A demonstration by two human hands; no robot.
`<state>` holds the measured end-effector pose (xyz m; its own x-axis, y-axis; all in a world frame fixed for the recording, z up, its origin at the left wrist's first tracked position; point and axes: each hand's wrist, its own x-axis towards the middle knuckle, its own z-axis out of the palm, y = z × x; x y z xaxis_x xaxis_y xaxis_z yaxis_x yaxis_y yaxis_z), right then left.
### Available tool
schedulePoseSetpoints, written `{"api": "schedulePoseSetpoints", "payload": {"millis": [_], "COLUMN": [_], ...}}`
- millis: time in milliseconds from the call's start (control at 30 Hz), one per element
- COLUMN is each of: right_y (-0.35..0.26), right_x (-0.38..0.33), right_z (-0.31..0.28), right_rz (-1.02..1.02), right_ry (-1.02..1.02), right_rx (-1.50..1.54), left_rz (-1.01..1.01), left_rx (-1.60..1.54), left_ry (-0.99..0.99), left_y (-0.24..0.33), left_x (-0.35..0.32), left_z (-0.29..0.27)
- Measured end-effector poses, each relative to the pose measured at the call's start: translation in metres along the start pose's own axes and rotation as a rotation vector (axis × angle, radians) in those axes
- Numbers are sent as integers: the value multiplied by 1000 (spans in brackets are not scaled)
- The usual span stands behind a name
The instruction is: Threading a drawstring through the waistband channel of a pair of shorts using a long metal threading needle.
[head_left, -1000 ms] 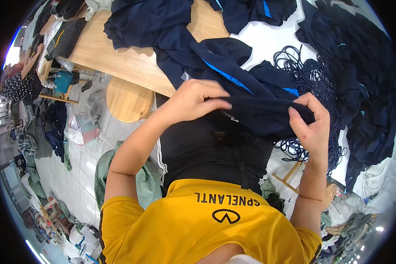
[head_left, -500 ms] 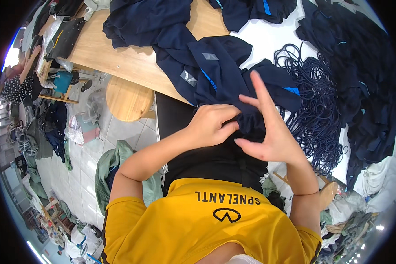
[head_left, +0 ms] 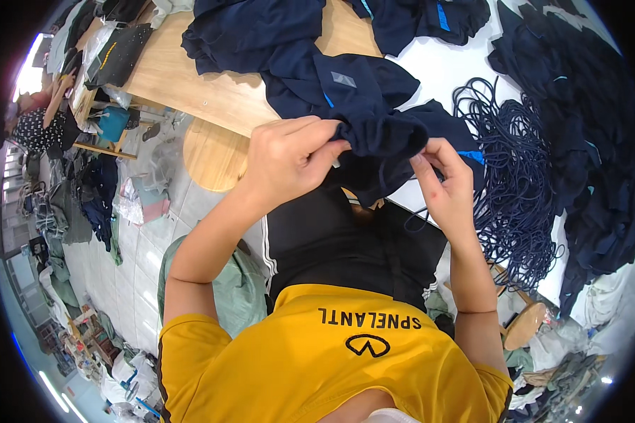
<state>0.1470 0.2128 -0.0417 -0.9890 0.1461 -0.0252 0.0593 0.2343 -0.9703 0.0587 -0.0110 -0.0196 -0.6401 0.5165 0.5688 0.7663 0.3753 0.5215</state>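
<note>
My left hand grips a bunched fold of a dark navy garment with blue trim, held up just in front of my chest. My right hand pinches the same garment's lower edge from the right, fingers curled under the cloth. A thin dark cord hangs from the fabric near my right hand. The rest of the garment trails back onto the wooden table.
A pile of navy drawstring cords lies on a white surface to the right, with heaps of navy garments beyond. More navy clothes cover the table. A round wooden stool stands below; another person sits far left.
The garment was stretched between both hands, then gathered. Now it is bunched tightly, my left hand raised higher on it and my right hand closed on its edge.
</note>
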Motion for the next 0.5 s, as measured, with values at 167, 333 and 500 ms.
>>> {"api": "schedulePoseSetpoints", "payload": {"millis": [167, 333, 500], "right_y": [-9, -11, -35], "right_x": [3, 11, -14], "right_z": [19, 18, -12], "right_rz": [-215, 184, 257], "right_ry": [62, -40, -168], "right_rx": [20, 611, 943], "left_rz": [-71, -84, -223], "left_rx": [-31, -8, 239], "left_ry": [37, 11, -29], "left_y": [-3, -2, -75], "left_x": [-1, 1, -19], "left_z": [0, -2, -36]}}
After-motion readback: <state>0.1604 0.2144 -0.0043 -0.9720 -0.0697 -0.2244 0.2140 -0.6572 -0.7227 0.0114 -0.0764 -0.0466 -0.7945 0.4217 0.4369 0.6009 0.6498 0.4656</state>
